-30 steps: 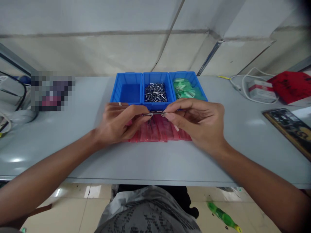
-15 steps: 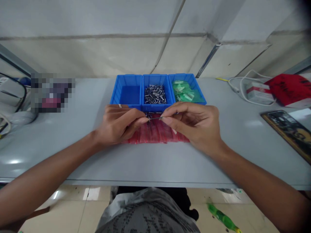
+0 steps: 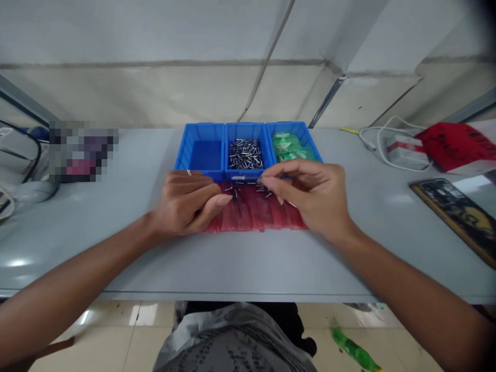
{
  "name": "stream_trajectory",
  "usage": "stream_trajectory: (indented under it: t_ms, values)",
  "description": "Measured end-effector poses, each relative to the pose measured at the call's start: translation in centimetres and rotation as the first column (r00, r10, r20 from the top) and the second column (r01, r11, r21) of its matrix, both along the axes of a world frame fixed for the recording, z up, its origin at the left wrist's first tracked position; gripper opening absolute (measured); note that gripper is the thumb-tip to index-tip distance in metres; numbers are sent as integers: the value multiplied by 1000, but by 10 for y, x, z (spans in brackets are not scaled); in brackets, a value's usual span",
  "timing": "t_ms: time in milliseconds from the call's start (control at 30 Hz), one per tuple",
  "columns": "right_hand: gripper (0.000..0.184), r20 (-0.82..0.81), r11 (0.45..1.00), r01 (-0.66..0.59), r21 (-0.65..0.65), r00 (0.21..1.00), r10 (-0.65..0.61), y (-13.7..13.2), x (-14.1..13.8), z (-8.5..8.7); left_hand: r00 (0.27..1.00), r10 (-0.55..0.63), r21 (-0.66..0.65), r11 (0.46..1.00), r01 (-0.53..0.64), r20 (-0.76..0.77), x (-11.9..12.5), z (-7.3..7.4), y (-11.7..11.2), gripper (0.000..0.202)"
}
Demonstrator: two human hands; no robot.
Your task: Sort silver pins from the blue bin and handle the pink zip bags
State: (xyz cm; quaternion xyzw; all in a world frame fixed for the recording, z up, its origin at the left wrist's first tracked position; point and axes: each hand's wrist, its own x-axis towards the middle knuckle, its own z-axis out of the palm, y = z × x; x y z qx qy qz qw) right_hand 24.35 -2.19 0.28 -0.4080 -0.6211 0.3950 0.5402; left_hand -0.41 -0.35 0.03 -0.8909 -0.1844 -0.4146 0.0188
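Observation:
My right hand [image 3: 310, 199] pinches a thin metal pin [image 3: 245, 178] by one end and holds it level just above a row of red plastic bags [image 3: 256, 214] on the grey table. My left hand [image 3: 186, 201] rests on the left end of the bags, its fingers curled and apart from the pin; a ring shows on one finger. Loose metal pins [image 3: 237, 192] lie on the bags between my hands. Behind them stand three joined blue bins: the left bin [image 3: 201, 152] looks empty, the middle bin [image 3: 245, 154] holds several metal pins, the right bin [image 3: 292, 145] holds green bags.
At the right lie a red packet [image 3: 457, 144], a small white box with a white cable [image 3: 399, 147] and a dark framed board [image 3: 457, 212]. A blurred patch [image 3: 81, 150] and dark cables sit at the left. The table's front edge [image 3: 248, 297] runs close to my body.
Both hands held the pin by its ends a second ago. My left hand has let go and dropped onto the red bags; my right hand keeps the pin. The view shifted slightly.

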Motion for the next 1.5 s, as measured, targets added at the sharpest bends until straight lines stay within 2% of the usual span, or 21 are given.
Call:
stream_trajectory:
  t_ms: [67, 133, 167, 233, 267, 333, 400, 433, 533, 733, 833, 933, 1100, 1167, 1267, 1367, 1433, 1500]
  values:
    - [9, -41, 998, 65, -21, 997, -66, 4, 2, -1, 1000, 5, 20, 1000, -5, -11, 0, 0, 0, 37]
    - [20, -20, 998, 44, -49, 999, -45, 6, 3, 0, 999, 17, 33, 999, -16, -30, 0, 0, 0, 38]
    - [24, 42, 999, 15, -43, 999, -13, 5, 3, 0, 999, 23, 36, 999, -22, -42, 1, 0, 0, 37]
    - [27, 264, 997, -50, 66, 964, 31, 3, 2, -1, 998, 22, 42, 999, -20, -51, 2, 0, -1, 37]
    - [29, 403, 984, -96, 153, 915, 26, 3, 2, -3, 999, 20, 44, 999, -18, -47, 3, 0, -1, 37]
    - [31, 658, 931, -235, 281, 753, -9, 2, 0, -9, 999, 20, 41, 999, -19, -33, 4, -1, -1, 38]
    - [31, 809, 890, -362, 276, 588, -11, 3, 0, -17, 999, 23, 41, 999, -22, -30, 4, -1, -2, 38]
    - [30, 843, 883, -396, 250, 538, 2, 4, 0, -20, 999, 25, 42, 999, -23, -36, 4, 0, -2, 38]
    - [28, 864, 877, -419, 235, 503, 9, 7, 0, -24, 999, 16, 54, 998, -13, -46, 4, 1, -1, 40]
    - [27, 862, 832, -440, 337, 500, -85, 6, 1, -21, 998, 37, 71, 997, -33, -59, 4, 1, -1, 40]
    - [29, 882, 828, -431, 359, 447, -149, 5, 3, -22, 998, 43, 77, 996, -38, -56, 4, 0, 0, 39]
    - [29, 902, 829, -445, 338, 405, -150, 6, 5, -25, 997, 45, 84, 996, -40, -54, 4, -1, -1, 39]
    - [24, 903, 790, -494, 364, 396, -168, 7, 7, -27, 995, 63, 93, 994, -56, -83, 5, 1, -2, 39]
    - [22, 888, 776, -495, 392, 424, -178, 6, 6, -25, 994, 69, 98, 993, -60, -89, 5, 2, -2, 40]
    - [20, 829, 763, -460, 454, 533, -172, 4, 4, -21, 992, 68, 112, 992, -56, -109, 4, 3, -2, 41]
    - [20, 715, 776, -369, 512, 684, -147, 2, 1, -14, 992, 70, 117, 991, -58, -100, 4, 3, -2, 40]
    - [18, 602, 787, -287, 547, 787, -132, 0, -2, -8, 991, 83, 106, 992, -72, -103, 4, 3, -2, 33]
    - [13, 487, 824, -214, 524, 869, -84, -2, -3, -2, 987, 109, 82, 992, -100, -117, 5, 3, -3, 16]
